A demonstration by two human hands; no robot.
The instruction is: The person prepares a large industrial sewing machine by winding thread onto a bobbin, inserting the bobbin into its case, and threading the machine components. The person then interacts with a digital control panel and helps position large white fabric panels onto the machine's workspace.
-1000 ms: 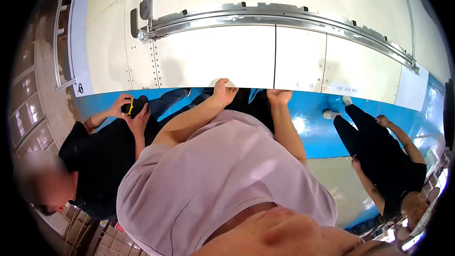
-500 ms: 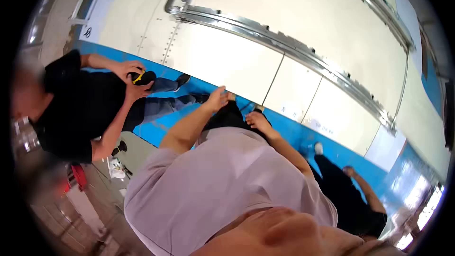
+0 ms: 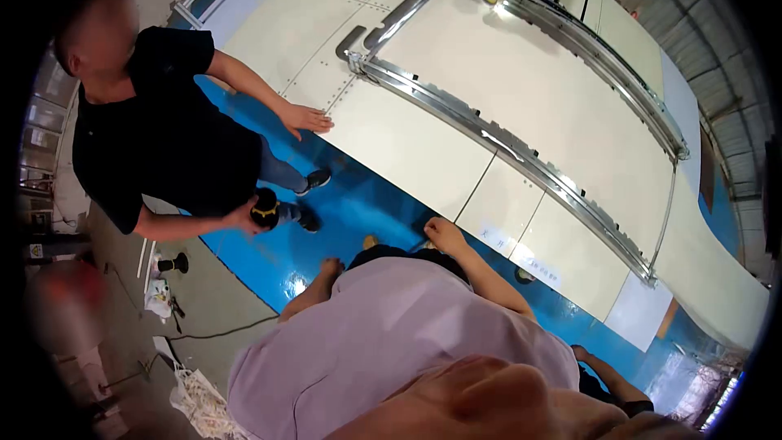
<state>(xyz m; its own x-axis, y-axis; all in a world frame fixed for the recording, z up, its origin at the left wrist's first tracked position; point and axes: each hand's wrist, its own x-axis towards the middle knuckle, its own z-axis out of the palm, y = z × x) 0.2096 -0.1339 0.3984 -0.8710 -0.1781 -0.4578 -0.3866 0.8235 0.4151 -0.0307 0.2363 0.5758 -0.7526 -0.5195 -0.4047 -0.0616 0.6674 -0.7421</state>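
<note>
My left hand (image 3: 330, 268) hangs low at my left side, beside my dark trousers. Its fingers are mostly hidden, and no object shows in it. In front of my waist, my right hand (image 3: 444, 235) has its fingers curled in, with nothing visible in them. It is close to the near edge of a large cream-white panelled surface (image 3: 407, 148); whether it touches that edge I cannot tell. Printed labels (image 3: 494, 238) lie on the panel just to the right of this hand.
On the left, a co-worker (image 3: 175, 134) in black lays one hand on the panel and holds a black object with a yellow band (image 3: 265, 209). A metal rail frame (image 3: 456, 114) rests on the panel. Another person's arm (image 3: 611, 376) shows at lower right. A cable (image 3: 228, 331) crosses the floor.
My left hand has dropped from the panel edge to my side. My right hand stays near the edge. The co-worker has moved one hand from the black object onto the panel. My view has tilted up.
</note>
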